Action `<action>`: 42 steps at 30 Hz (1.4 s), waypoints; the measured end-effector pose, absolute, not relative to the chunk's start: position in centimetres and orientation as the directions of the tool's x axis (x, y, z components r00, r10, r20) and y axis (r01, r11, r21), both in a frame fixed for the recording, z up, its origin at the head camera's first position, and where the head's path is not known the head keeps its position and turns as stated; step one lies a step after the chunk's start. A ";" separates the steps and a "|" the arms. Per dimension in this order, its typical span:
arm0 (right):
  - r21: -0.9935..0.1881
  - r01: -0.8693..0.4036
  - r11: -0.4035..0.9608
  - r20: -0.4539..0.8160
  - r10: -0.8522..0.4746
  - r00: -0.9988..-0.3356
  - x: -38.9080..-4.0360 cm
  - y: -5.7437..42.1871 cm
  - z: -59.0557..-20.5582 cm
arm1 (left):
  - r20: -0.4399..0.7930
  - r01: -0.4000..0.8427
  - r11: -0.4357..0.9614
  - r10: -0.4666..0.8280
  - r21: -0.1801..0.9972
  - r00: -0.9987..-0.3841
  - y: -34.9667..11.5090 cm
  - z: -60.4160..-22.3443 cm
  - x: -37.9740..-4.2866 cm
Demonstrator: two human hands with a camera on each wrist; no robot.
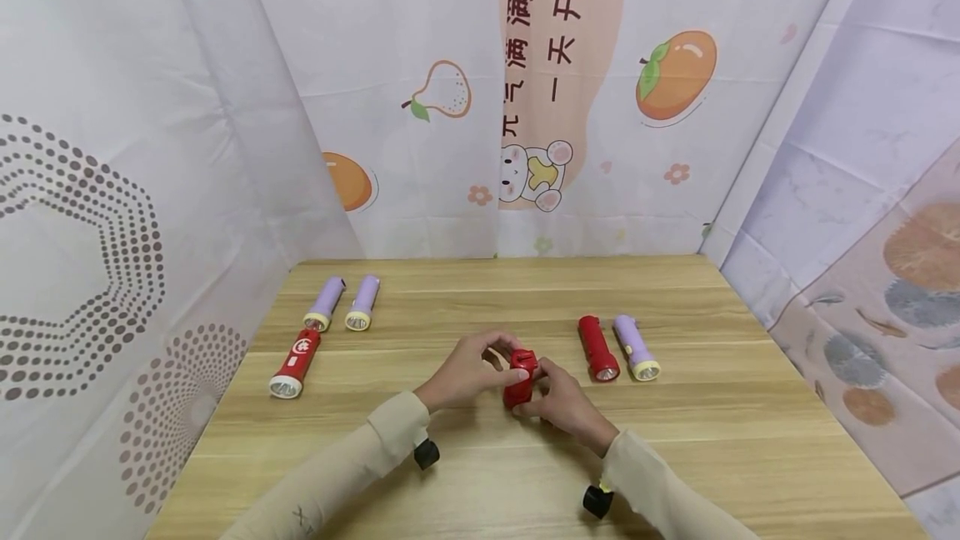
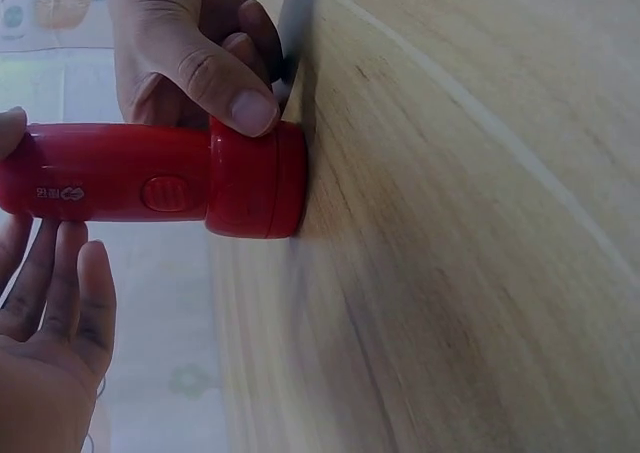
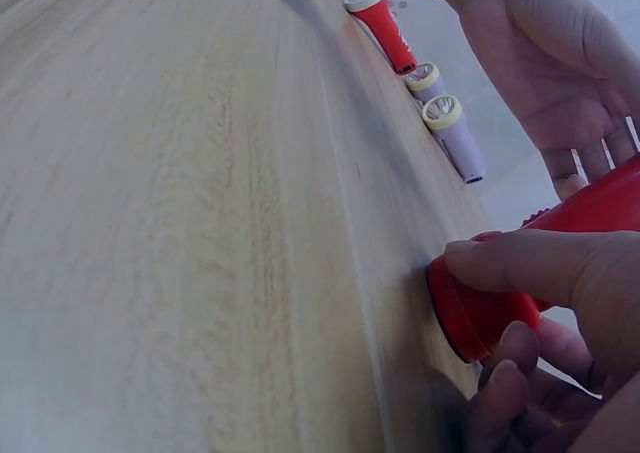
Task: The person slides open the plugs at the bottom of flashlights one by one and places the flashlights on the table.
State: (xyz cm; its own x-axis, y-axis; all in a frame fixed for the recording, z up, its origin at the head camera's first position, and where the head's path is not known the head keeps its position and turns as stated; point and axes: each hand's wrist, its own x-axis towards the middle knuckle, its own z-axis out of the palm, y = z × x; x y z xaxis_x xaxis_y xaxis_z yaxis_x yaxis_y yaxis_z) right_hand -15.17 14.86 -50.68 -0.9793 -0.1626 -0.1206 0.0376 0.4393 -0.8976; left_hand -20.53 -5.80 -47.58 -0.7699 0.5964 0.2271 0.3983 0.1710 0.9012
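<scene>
A red flashlight (image 1: 519, 388) is upright, lens end down at the tabletop, between both hands; whether it bears on the wood I cannot tell. My left hand (image 1: 468, 373) holds its upper, tail end, thumb on the near side and fingers behind. Lower down, my right hand (image 1: 564, 403) pinches the wide head between thumb and fingers. In the left wrist view the flashlight (image 2: 120, 173) shows its slide switch and a small white logo. The right wrist view shows the red head (image 3: 475, 308) under the right thumb; the lens is hidden.
Right of the hands lie another red flashlight (image 1: 597, 348) and a purple one (image 1: 633, 347). On the left are two purple flashlights (image 1: 326, 302) and a red one with a white rim (image 1: 296, 363). Printed curtains (image 1: 420, 23) border the wooden table (image 1: 420, 290).
</scene>
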 end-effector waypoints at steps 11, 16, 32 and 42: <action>-0.933 0.060 0.355 -0.144 -0.215 -0.966 -14.9 15.6 -50.7 | 0.247 0.421 0.162 0.605 0.892 -0.757 -6.0 -47.9 -20.6; -0.946 0.078 0.316 -0.160 -0.241 -0.957 -14.9 16.0 -50.8 | 0.243 0.419 0.159 0.614 0.894 -0.751 -6.0 -47.8 -20.7; -0.934 0.075 0.349 -0.162 -0.229 -0.960 -14.8 15.8 -50.5 | 0.114 0.246 0.124 0.637 0.961 -0.763 -6.1 -47.3 -20.8; -0.931 0.074 0.358 -0.163 -0.224 -0.961 -14.7 15.8 -50.8 | 0.042 0.185 0.161 0.633 0.969 -0.773 -6.0 -46.6 -20.7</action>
